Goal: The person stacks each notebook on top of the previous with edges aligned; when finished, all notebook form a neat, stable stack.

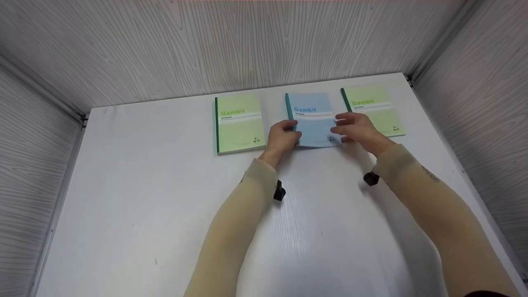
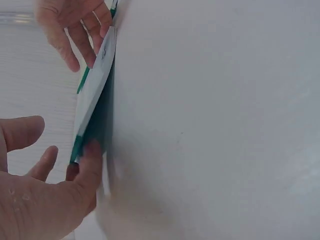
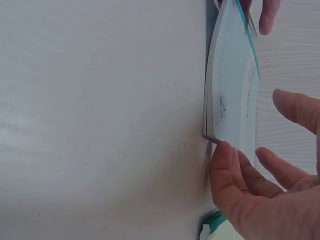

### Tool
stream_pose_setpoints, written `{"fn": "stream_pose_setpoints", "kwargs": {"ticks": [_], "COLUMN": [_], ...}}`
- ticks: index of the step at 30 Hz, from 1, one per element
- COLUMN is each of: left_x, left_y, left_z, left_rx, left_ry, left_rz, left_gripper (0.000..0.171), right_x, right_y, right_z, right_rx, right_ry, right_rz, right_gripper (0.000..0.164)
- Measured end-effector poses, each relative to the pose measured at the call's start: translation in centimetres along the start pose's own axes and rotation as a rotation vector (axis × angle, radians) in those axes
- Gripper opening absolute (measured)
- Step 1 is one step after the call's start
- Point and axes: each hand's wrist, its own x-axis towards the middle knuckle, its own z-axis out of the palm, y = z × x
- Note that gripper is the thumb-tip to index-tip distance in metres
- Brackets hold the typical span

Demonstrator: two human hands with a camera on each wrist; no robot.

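A blue notebook (image 1: 315, 123) with a teal spine lies in the middle of a row near the table's back edge. My left hand (image 1: 281, 139) pinches its spine side. In the left wrist view, that side of the blue notebook (image 2: 95, 97) is raised, with a dark gap beneath it and a finger at its lower corner. At the opposite edge is my right hand (image 1: 359, 131), fingers spread and loosely bent. In the right wrist view its fingertips (image 3: 223, 155) touch the edge of the blue notebook (image 3: 232, 95), whose cover bows upward toward the spine.
A green notebook (image 1: 240, 123) with a dark green spine lies to the left. Another green notebook (image 1: 377, 113) lies to the right, partly behind my right hand. The white table (image 1: 156, 198) meets a wood-grain panel (image 1: 198, 45) at the back, with panels at both sides.
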Motion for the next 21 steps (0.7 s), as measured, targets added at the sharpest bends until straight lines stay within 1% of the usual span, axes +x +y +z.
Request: {"fn": "stream_pose_setpoints", "kwargs": {"ticks": [2, 6, 10, 15, 18, 21], "left_x": [0.0, 0.1, 0.1, -0.2, -0.3, -0.3], "left_y": [-0.2, -0.2, 0.0, 0.4, 0.7, 0.8], "left_z": [-0.1, -0.2, -0.3, -0.4, -0.5, -0.8], "left_rx": [-0.054, -0.163, -0.256, -0.376, -0.407, -0.409], "left_ry": [-0.006, -0.062, -0.111, -0.158, -0.171, -0.166], "left_rz": [-0.008, -0.025, -0.014, 0.024, 0.055, 0.075], "left_gripper": [0.045, 0.051, 0.056, 0.059, 0.059, 0.060], "right_x": [0.0, 0.1, 0.1, 0.0, -0.1, -0.2], "right_y": [0.2, 0.4, 0.5, 0.5, 0.3, 0.1], "right_z": [0.0, 0.0, 0.0, -0.1, -0.1, -0.1], "right_rx": [0.018, 0.038, 0.043, 0.067, 0.108, 0.170], "right_ry": [-0.010, -0.011, -0.017, -0.025, -0.023, -0.014], "right_rz": [0.004, 0.024, 0.041, 0.059, 0.059, 0.057], "right_gripper": [0.070, 0.065, 0.062, 0.062, 0.064, 0.062]}}
